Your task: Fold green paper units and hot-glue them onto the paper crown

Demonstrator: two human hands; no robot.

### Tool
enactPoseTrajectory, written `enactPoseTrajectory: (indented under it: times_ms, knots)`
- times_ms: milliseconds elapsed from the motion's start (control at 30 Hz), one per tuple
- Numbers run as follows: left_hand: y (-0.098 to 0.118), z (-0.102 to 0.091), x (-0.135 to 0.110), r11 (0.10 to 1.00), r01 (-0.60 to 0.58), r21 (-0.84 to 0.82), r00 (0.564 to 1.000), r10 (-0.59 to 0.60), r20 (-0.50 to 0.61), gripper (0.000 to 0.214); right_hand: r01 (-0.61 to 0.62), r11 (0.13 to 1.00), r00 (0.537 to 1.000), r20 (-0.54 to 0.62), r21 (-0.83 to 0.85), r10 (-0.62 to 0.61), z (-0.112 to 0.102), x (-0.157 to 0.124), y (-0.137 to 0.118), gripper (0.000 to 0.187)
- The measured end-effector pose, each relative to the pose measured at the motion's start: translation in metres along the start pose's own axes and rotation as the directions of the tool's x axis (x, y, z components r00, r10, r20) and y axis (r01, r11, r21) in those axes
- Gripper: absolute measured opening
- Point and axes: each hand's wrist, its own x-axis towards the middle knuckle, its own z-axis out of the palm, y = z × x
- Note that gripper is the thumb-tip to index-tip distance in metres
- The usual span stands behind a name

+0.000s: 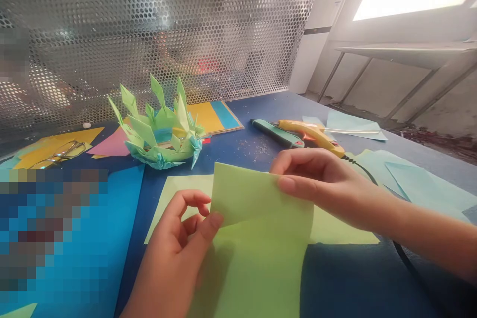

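A light green sheet of paper (261,253) is held up between both hands, its top part bent over toward me as a flap. My left hand (182,238) pinches the flap's left edge, thumb in front. At the upper right, my right hand (320,184) grips the same sheet between thumb and fingers. Behind it, more light green paper (343,228) lies flat on the blue table. Beyond the hands stands a crown-like ring of folded green and teal paper (160,144) with pointed pieces sticking up.
A yellow glue gun (313,134) with a black cord and a teal-handled cutter (276,133) lie beyond my right hand. Pale blue sheets (421,179) are at right, a blue sheet (122,198) at left. Glasses (63,151) rest on yellow paper. A perforated metal panel (186,25) borders the back.
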Motion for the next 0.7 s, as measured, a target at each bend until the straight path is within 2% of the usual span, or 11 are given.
enactPoseTrajectory:
  times_ms: [167,233,333,400,467,533,633,700]
  knots:
    - [-0.002,-0.001,-0.001,0.998,-0.054,0.026,0.995,0.052,0.081,0.031,0.015,0.999,0.996,-0.082,-0.028,-0.017,0.002,-0.001,0.0,0.02]
    - [-0.002,-0.001,-0.001,0.995,-0.073,0.072,0.995,0.068,0.071,0.032,0.017,0.998,0.992,-0.126,-0.054,-0.024,0.003,0.0,0.0,0.017]
    - [0.0,0.001,-0.001,0.991,-0.096,0.094,0.994,0.091,0.057,0.032,0.013,0.996,0.984,-0.178,-0.086,-0.028,0.002,0.0,0.0,0.022]
    - [0.001,0.002,-0.001,0.993,-0.091,0.08,0.995,0.087,0.052,0.03,-0.011,0.999,0.992,-0.13,-0.036,0.006,0.002,-0.002,-0.001,0.03]
    - [0.0,0.002,-0.001,0.995,-0.087,0.052,0.996,0.086,0.017,0.029,-0.064,0.998,0.998,-0.001,0.022,0.065,0.002,-0.004,-0.001,0.042]
    - [0.0,0.001,0.0,0.995,-0.092,0.034,0.995,0.093,-0.026,0.031,-0.126,0.992,0.986,0.107,-0.004,0.126,0.004,-0.007,-0.001,0.05]
    - [-0.002,0.0,0.002,0.994,-0.109,0.01,0.993,0.109,-0.037,0.034,-0.117,0.984,0.986,0.103,-0.132,0.131,0.007,-0.011,-0.001,0.038]
    - [-0.003,0.0,0.003,0.993,-0.115,-0.012,0.993,0.115,-0.024,0.036,-0.008,0.971,0.999,0.038,-0.241,0.017,0.008,-0.013,-0.001,0.023]
